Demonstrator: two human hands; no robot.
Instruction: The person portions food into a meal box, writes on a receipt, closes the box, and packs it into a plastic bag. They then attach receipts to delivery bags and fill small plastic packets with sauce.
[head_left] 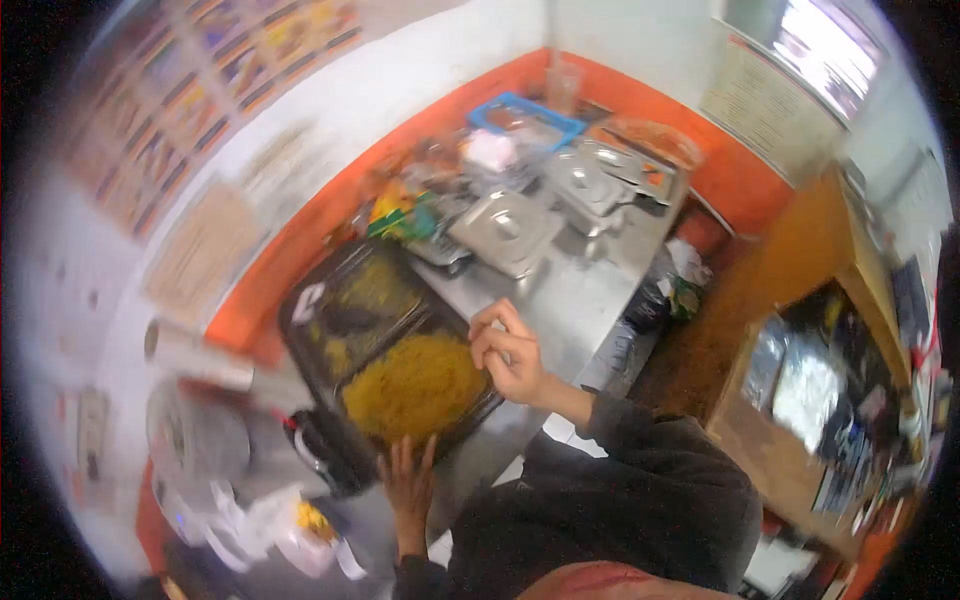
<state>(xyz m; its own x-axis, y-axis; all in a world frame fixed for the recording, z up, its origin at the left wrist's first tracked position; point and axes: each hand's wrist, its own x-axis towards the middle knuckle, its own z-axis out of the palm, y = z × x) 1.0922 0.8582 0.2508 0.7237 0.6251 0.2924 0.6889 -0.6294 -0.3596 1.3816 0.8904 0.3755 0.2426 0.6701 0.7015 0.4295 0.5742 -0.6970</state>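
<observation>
A black divided tray [318,372] lies on the metal table, tilted across the view. Yellow crumbs [415,385] fill its nearer compartment, and thinner yellow-green remains coat the farther one. Against the near edge of the tray, my left hand [408,492] has its fingers stretched and spread, with the tips at the crumbs. My right hand [512,355] is over the tray's right edge, fingers curled in towards the thumb. Whatever those curled fingers may hold is hidden.
Lidded steel containers [508,232] stand farther along the metal table [590,285], near a blue basket [525,122] and bagged goods. A white plastic bag [290,540] lies at the lower left, by a clear plastic roll [195,430]. To the right stands a wooden cabinet [790,270].
</observation>
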